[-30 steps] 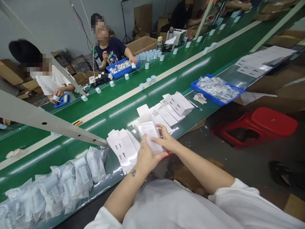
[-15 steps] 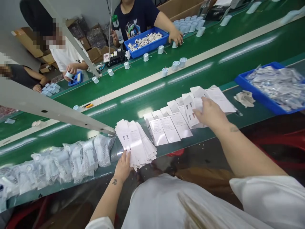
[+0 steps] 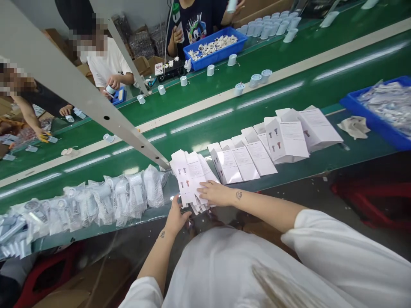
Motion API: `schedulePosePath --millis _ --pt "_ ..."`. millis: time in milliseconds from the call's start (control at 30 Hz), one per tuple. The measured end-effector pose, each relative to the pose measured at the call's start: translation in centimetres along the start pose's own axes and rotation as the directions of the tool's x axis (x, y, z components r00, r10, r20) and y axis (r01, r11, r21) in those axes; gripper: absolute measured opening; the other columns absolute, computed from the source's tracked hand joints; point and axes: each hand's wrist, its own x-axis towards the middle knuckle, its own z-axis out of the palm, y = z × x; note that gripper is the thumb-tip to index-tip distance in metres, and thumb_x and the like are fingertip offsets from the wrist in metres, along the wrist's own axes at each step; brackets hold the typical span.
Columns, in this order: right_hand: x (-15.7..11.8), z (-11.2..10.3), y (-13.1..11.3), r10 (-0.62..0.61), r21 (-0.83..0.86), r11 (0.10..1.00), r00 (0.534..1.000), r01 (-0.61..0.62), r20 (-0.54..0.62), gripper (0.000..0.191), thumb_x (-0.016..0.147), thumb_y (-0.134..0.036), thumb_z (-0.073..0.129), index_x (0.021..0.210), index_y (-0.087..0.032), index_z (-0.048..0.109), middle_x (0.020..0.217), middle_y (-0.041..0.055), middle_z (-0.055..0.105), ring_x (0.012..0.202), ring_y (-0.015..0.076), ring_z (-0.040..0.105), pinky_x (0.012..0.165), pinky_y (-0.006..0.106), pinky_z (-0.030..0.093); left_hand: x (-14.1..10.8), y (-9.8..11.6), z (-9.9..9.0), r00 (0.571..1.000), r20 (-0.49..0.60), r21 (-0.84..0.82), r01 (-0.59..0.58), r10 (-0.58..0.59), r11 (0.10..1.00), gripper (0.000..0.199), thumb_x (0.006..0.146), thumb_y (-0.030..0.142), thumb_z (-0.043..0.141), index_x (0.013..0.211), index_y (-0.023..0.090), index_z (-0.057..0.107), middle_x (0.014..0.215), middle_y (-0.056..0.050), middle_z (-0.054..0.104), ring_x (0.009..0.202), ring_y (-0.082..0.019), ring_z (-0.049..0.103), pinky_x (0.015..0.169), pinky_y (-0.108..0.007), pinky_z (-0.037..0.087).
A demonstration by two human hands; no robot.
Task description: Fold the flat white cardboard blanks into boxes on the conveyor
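While you're holding carton stack [image 3: 190, 177] at belt's [image 3: 180, 133] near edge, long axis across belt, open right hand [image 3: 215, 192] is lying on top, left hand [image 3: 176, 218] gripping corner.

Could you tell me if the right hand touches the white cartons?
Touching: the head view shows the right hand lying on the flat white cartons.

Bright, even overhead light, with long white streaks of glare along the green conveyor belt [image 3: 192, 128] and only faint, soft shadows. Wide-angle stretching toward the frame edges, clearest on the slanted grey beam [image 3: 80, 87]; little blur.
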Motion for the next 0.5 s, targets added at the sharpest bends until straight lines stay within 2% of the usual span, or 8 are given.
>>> schedulePosePath --millis 67,133,233,300,400,433,467,500 --pt "-0.5 -0.6 -0.4 -0.016 -0.019 1.0 1.0 0.016 -0.014 0.02 0.087 -0.026 0.073 0.105 -0.017 0.075 0.131 0.0134 0.069 0.13 0.0328 0.058 0.111 0.05 0.047 -0.1 0.1 0.1 0.996 -0.057 0.043 -0.068 0.07 0.997 0.092 0.073 0.022 0.08 0.148 0.015 0.028 0.148 -0.027 0.047 0.13 -0.037 0.059 0.106 -0.058 0.05" --pt "-0.8 -1.6 -1.1 -0.025 -0.043 0.999 0.999 0.023 -0.035 0.015 0.093 -0.021 0.065 0.102 -0.016 0.076 0.126 0.0115 0.072 0.123 0.0265 0.064 0.116 0.044 0.044 0.0 1.1 -0.5 0.969 -0.141 0.162 -0.18 0.203 0.97 0.093 0.07 0.03 0.085 0.145 0.015 0.033 0.149 -0.028 0.045 0.142 -0.044 0.045 0.111 -0.066 0.041" --pt "-0.8 -3.5 -2.4 -0.02 -0.093 0.996 0.994 0.01 -0.104 0.024 0.097 -0.013 0.053 0.108 -0.014 0.074 0.127 0.0132 0.071 0.125 0.0242 0.064 0.118 0.042 0.044 0.7 4.4 -2.9 0.881 -0.223 0.378 -0.316 0.417 0.87 0.087 0.073 0.04 0.085 0.143 0.015 0.041 0.15 -0.027 0.044 0.146 -0.047 0.036 0.112 -0.069 0.036" --pt "-0.4 -5.0 -3.2 -0.047 -0.139 0.99 0.973 0.016 -0.227 0.028 0.097 -0.01 0.049 0.113 -0.014 0.072 0.127 0.0136 0.07 0.13 0.0253 0.06 0.116 0.044 0.046 1.6 7.4 -5.3 0.828 -0.176 0.506 -0.388 0.533 0.77 0.071 0.079 0.041 0.079 0.138 0.015 0.05 0.146 -0.025 0.05 0.141 -0.045 0.042 0.111 -0.066 0.037" --pt "0.6 -7.9 -4.0 -0.114 -0.176 0.984 0.876 0.034 -0.468 0.032 0.1 -0.009 0.042 0.117 -0.018 0.068 0.121 0.0117 0.072 0.13 0.0242 0.06 0.111 0.045 0.05 3.1 11.7 -9.1 0.786 -0.021 0.6 -0.485 0.618 0.637 0.021 0.091 0.028 0.063 0.108 0.016 0.069 0.109 -0.016 0.071 0.116 -0.035 0.06 0.098 -0.053 0.048" --pt "0.9 -8.8 -4.3 -0.114 -0.161 0.986 0.834 0.03 -0.541 0.031 0.102 -0.013 0.043 0.122 -0.019 0.065 0.123 0.0121 0.071 0.129 0.0239 0.06 0.11 0.045 0.051 3.5 12.9 -10.3 0.775 -0.008 0.605 -0.5 0.632 0.62 0.014 0.093 0.023 0.058 0.096 0.017 0.07 0.094 -0.014 0.072 0.106 -0.031 0.063 0.092 -0.049 0.051" --pt "1.2 -9.8 -4.5 -0.097 -0.133 0.991 0.791 0.02 -0.604 0.031 0.102 -0.021 0.047 0.131 -0.02 0.059 0.13 0.0141 0.067 0.133 0.0249 0.057 0.111 0.047 0.05 3.8 13.8 -11.4 0.761 -0.029 0.6 -0.505 0.649 0.62 0.018 0.095 0.02 0.054 0.088 0.017 0.07 0.083 -0.011 0.071 0.097 -0.029 0.064 0.087 -0.045 0.052" --pt "1.4 -10.7 -4.7 -0.066 -0.096 0.995 0.754 0.004 -0.653 0.043 0.101 -0.032 0.055 0.141 -0.019 0.049 0.14 0.0176 0.059 0.139 0.0276 0.051 0.113 0.051 0.047 4.0 14.6 -12.5 0.74 -0.078 0.587 -0.507 0.668 0.631 0.022 0.095 0.019 0.052 0.083 0.017 0.07 0.078 -0.01 0.07 0.091 -0.027 0.065 0.084 -0.043 0.052"
